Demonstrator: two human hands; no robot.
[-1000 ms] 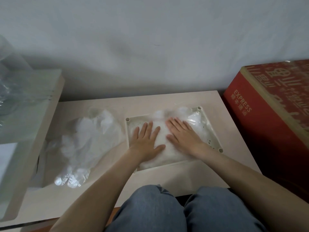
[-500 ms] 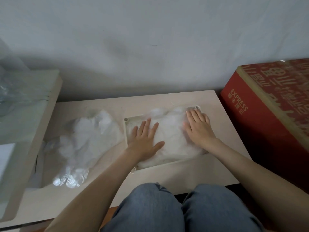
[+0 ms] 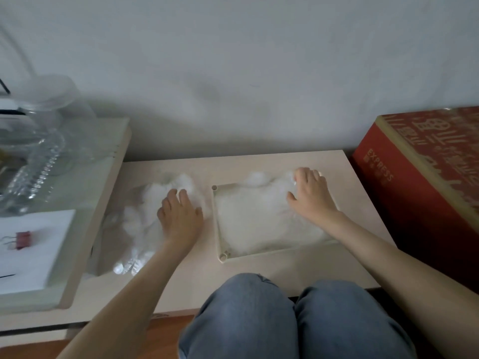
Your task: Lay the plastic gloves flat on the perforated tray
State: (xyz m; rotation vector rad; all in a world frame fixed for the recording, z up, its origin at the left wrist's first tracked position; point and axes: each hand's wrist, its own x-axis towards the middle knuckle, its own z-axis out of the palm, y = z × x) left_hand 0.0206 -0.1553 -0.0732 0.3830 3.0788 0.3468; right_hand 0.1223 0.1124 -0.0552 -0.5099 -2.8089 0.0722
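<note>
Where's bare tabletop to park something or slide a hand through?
Widest free patch: the table strip between the tray and the front edge. Also free: the band along the wall behind glove pile and tray, and the strip between tray and red box. Crowded: tray full of gloves under the right hand; left hand on the pile.

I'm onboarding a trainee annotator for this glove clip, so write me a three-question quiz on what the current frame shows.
1. True or false: the red box stands to the right of the perforated tray.
2. The left hand rests on: A the tray; B the loose glove pile; C the red box.
3. Fill in: the ___ hand lies on the gloves in the tray.
Key: 1 true; 2 B; 3 right hand.
</note>
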